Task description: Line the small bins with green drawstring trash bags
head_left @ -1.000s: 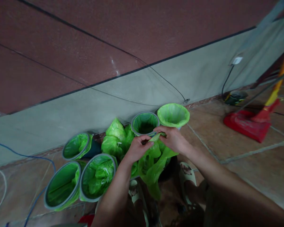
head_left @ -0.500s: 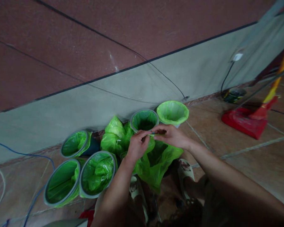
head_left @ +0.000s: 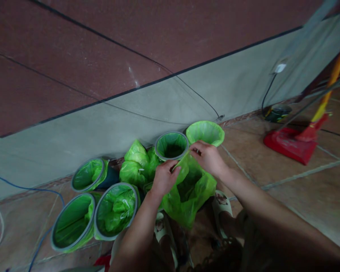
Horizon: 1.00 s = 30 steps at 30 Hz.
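I hold a thin green plastic bag (head_left: 190,193) by its mouth with both hands, above my feet. My left hand (head_left: 164,178) pinches the near-left edge of the opening and my right hand (head_left: 208,158) pinches the far-right edge. The mouth is spread apart and the bag hangs down, puffed out. Just beyond my hands stand two small bins lined with green bags, a grey-rimmed bin (head_left: 171,146) and a bin with the liner folded over its rim (head_left: 205,132).
Three more green-lined bins (head_left: 116,210) (head_left: 73,221) (head_left: 90,175) stand at the left, with a crumpled green bag heap (head_left: 136,164) between. A grey and maroon wall runs behind. A red broom head (head_left: 289,144) lies on the tiled floor at right. Cables trail at the far left.
My hands have drawn apart and the bag's mouth, pinched flat a second ago, now gapes wide. The bag has filled out below my hands.
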Tool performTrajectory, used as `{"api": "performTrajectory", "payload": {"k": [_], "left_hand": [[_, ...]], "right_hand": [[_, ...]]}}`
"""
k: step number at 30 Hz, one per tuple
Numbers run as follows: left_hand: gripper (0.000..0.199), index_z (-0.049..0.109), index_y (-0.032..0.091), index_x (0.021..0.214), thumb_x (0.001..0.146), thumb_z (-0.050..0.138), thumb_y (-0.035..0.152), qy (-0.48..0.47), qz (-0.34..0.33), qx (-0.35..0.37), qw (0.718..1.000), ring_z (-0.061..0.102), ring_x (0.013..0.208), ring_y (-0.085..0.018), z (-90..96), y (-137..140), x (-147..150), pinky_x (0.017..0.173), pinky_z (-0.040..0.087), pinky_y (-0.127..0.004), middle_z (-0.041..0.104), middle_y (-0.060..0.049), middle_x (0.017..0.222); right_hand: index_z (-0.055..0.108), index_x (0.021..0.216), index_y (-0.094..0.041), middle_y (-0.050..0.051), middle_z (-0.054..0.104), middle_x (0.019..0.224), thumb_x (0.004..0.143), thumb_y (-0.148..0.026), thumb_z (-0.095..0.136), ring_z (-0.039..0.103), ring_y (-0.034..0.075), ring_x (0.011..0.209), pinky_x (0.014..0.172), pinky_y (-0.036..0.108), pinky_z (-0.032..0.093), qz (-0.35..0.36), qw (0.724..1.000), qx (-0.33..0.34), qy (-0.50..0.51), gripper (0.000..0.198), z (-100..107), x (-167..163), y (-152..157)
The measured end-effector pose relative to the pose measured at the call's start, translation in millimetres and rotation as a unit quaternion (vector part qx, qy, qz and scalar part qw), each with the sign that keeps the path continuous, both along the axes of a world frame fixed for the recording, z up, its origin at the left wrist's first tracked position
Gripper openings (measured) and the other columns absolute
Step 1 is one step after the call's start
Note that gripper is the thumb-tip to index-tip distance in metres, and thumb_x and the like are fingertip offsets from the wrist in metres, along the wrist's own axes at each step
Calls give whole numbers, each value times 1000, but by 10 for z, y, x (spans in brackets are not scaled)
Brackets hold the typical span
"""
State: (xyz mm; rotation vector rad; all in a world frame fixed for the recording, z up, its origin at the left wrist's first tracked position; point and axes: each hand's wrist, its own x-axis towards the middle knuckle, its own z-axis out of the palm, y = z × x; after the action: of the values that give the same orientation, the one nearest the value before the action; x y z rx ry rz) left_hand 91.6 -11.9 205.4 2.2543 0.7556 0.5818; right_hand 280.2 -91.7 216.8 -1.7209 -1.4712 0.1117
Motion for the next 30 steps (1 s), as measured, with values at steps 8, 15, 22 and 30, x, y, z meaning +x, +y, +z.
{"api": "performTrajectory", "payload": {"k": [8, 15, 22, 30], "left_hand": [[19, 70, 19, 81, 83, 53, 11, 128, 71, 99, 984, 59, 76, -15, -30, 163, -104, 75, 44, -25, 65, -2, 78], [23, 74, 22, 95, 88, 52, 22, 275, 193, 136, 932, 68, 86, -21, 108, 285, -292, 77, 46, -27, 75, -7, 94], [31, 76, 23, 108, 87, 53, 29, 293, 283, 99, 908, 70, 88, -26, 245, 417, -464, 73, 46, -30, 77, -10, 95], [32, 78, 20, 99, 82, 52, 29, 154, 380, 54, 911, 68, 79, -22, 227, 653, -715, 69, 46, -27, 75, -6, 83]], "right_hand": [[66, 79, -20, 6, 69, 81, 86, -24, 53, 63, 19, 72, 72, 31, 50, -168, 983, 70, 5, 15, 83, 216, -48], [68, 85, -18, 7, 69, 86, 83, -25, 55, 60, 18, 65, 69, 32, 50, -274, 958, 85, -6, 15, 114, 540, -166], [69, 89, -17, 9, 67, 88, 81, -18, 51, 61, 20, 71, 75, 35, 50, -314, 945, 73, -47, 19, 89, 804, -294], [71, 89, -15, 12, 68, 89, 77, -15, 50, 64, 23, 78, 76, 36, 51, -341, 936, -2, -84, 24, -12, 1007, -364]]}}
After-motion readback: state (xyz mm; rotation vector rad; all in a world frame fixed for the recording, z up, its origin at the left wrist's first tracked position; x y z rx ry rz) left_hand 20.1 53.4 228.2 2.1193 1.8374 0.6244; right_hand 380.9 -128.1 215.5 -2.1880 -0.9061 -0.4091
